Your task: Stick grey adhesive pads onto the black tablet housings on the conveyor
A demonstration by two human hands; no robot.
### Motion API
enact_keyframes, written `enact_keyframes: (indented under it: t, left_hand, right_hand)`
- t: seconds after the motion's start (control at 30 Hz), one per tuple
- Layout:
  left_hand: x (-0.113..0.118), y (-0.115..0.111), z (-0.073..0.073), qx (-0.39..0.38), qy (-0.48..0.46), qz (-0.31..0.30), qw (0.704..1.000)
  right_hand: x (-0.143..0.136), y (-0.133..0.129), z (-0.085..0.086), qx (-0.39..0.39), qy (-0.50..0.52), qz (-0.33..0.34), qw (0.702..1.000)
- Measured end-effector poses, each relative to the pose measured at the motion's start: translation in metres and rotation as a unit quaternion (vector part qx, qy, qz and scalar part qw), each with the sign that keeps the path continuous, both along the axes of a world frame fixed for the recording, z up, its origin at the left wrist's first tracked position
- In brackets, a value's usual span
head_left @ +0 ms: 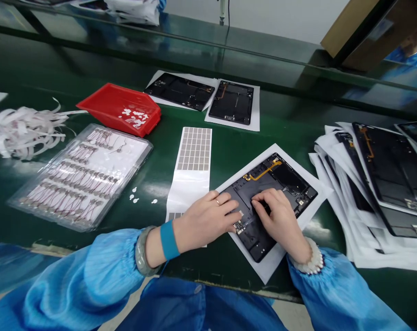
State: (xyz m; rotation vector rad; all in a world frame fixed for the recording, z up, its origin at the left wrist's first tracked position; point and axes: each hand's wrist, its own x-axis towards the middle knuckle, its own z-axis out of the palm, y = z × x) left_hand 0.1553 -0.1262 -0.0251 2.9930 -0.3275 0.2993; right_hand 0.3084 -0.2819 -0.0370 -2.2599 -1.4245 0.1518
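A black tablet housing [263, 239] with an orange flex cable [263, 174] lies tilted on a white sheet [318, 193] in front of me. My left hand [211, 214] rests over its left edge, fingers bent and somewhat apart, near a small circuit board [240, 226]; nothing shows in it. Over the middle of the housing, my right hand [275, 214] has thumb and forefinger brought close together; whatever sits between the fingertips is too small to name. Left of the housing lies a strip of grey square stickers [194, 149].
A red tray [108, 103] with white bits stands at the back left, beside a clear tray of wired parts [126, 161] and tangled white strips [25, 131]. Two housings [181, 89] lie at the back. Stacked housings [394, 165] are at the right.
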Motion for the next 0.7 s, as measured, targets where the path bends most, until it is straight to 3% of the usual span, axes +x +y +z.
enact_keyframes:
  t: [0.43, 0.6, 0.7]
  left_hand:
    - [-0.0019, 0.0017, 0.0034, 0.026, -0.013, 0.047, 0.998]
    - [-0.0026, -0.0005, 0.0019, 0.004, 0.006, 0.006, 1.000]
    - [-0.0026, -0.0017, 0.0009, 0.010, 0.021, 0.026, 0.999]
  right_hand:
    - [0.0007, 0.0005, 0.0012, -0.007, 0.009, -0.002, 1.000]
    - [-0.0013, 0.0010, 0.0001, -0.005, 0.011, -0.006, 1.000]
    - [-0.0018, -0.0006, 0.0020, -0.009, 0.016, -0.009, 1.000]
